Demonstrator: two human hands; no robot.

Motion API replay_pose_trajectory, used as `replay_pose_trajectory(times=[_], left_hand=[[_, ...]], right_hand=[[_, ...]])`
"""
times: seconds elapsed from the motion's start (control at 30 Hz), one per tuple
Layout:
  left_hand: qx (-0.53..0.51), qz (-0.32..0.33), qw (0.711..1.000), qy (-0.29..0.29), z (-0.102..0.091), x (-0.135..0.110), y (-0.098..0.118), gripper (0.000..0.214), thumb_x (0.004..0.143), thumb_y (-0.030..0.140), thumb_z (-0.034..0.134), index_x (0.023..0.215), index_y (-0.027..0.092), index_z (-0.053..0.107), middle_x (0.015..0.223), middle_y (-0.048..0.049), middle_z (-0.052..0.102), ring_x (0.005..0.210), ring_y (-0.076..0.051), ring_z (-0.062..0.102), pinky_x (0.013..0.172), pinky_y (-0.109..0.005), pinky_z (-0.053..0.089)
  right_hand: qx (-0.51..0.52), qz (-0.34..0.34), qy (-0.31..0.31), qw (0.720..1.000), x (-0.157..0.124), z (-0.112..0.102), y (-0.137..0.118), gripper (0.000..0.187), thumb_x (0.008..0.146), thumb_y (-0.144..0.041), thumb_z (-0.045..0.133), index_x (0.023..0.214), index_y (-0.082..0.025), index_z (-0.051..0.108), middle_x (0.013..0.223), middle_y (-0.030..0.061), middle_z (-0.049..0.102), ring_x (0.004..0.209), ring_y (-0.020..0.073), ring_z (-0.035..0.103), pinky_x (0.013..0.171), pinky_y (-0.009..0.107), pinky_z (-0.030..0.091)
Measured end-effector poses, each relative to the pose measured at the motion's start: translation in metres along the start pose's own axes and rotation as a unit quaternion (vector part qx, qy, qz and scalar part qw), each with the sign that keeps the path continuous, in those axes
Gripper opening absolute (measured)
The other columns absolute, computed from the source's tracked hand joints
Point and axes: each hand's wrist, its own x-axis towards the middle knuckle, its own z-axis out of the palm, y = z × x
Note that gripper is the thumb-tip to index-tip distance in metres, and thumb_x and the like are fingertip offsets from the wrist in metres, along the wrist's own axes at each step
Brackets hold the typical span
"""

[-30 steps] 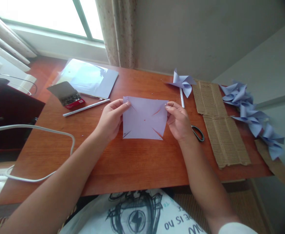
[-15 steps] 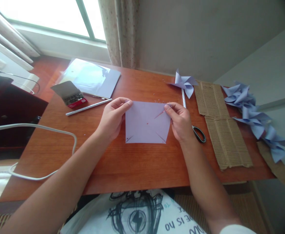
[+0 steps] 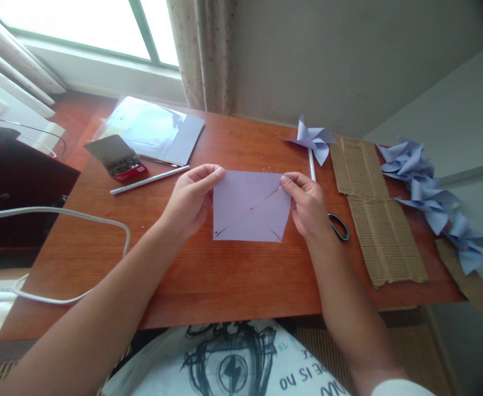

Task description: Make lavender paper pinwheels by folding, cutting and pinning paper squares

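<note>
A square sheet of light purple paper is held up in front of me above the table, with a small hole in its middle and diagonal slits running in from its corners. My left hand pinches the far left corner between thumb and fingers. At the far right corner, my right hand is closed on the paper, beside a slit that runs toward the middle hole. Tiny holes show by the near corners. Scissors lie just right of my right wrist, partly hidden by it.
A paper pinwheel on a white stick lies at the back. Corrugated cardboard and several more pinwheels are on the right. Leftward are a small open box, a white paper stick, a plastic-wrapped paper pack and a white cable.
The slit by my right hand now shows longer and more open, reaching close to the middle hole. My right hand has shifted very slightly right; the left keeps its grip.
</note>
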Motion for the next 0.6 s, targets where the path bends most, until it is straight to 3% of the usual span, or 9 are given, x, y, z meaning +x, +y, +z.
replay_pose_trajectory(times=[0.13,0.47,0.6], left_hand=[[0.004,0.004,1.000,-0.005,0.0006,-0.0017,0.0012,0.020,0.076,0.031,0.082,0.075,0.018,0.068,0.068,0.0015,0.063,0.058,-0.010,0.056,0.055,-0.022,0.043],[0.011,0.058,0.996,0.061,0.0031,-0.0006,0.0001,0.019,0.072,0.030,0.084,0.078,0.017,0.071,0.068,0.0015,0.066,0.058,-0.010,0.056,0.055,-0.022,0.043],[0.008,0.047,0.997,0.061,0.0018,-0.0001,-0.0008,0.018,0.074,0.030,0.083,0.076,0.018,0.070,0.065,0.0024,0.063,0.056,-0.010,0.054,0.054,-0.022,0.043]], right_hand=[[0.002,-0.001,-0.006,1.000,0.0006,-0.0012,0.0006,0.020,0.075,-0.040,0.084,0.079,-0.024,0.072,0.075,-0.0039,0.067,0.066,0.0113,0.058,0.064,0.025,0.049],[-0.006,-0.004,-0.009,1.000,0.0014,-0.0024,0.0013,0.022,0.074,-0.041,0.085,0.076,-0.024,0.071,0.073,-0.0037,0.066,0.065,0.0117,0.057,0.063,0.026,0.048],[-0.026,-0.013,-0.011,1.000,0.0008,-0.0014,0.0015,0.023,0.073,-0.042,0.086,0.075,-0.025,0.072,0.073,-0.0034,0.066,0.065,0.0121,0.057,0.064,0.027,0.048]])
